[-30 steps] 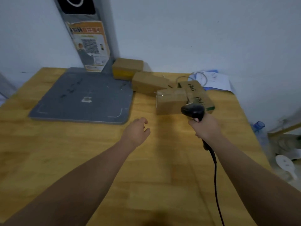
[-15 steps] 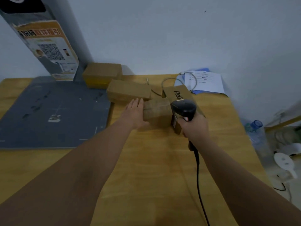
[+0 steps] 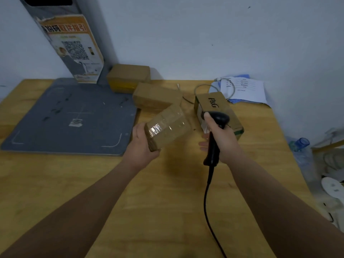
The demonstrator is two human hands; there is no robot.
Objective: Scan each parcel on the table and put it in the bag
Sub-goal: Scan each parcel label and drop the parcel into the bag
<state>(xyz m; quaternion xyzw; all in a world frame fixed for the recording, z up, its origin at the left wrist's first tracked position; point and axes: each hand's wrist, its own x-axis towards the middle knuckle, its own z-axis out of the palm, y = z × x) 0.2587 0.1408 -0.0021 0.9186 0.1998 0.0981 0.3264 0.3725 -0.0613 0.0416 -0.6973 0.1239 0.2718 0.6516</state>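
Observation:
My left hand point(image 3: 141, 146) grips a small taped cardboard parcel point(image 3: 168, 125), lifted off the wooden table point(image 3: 149, 202) and tilted. My right hand point(image 3: 221, 140) holds a black corded barcode scanner point(image 3: 216, 123) just right of that parcel, its head pointing away from me. Behind the scanner lies a printed cardboard parcel point(image 3: 214, 103). Two more brown parcels sit further back: one point(image 3: 156, 95) in the middle and one point(image 3: 128, 76) near the wall. No bag is in view.
A grey mat point(image 3: 70, 116) covers the table's left part, with a grey post carrying an orange poster point(image 3: 72, 47) behind it. Papers and a thin cable point(image 3: 243, 88) lie at the back right. A plastic bottle point(image 3: 301, 146) stands beyond the right edge.
My left hand reached the small parcel, took hold of it and raised it off the table toward me. The scanner hand stayed beside it.

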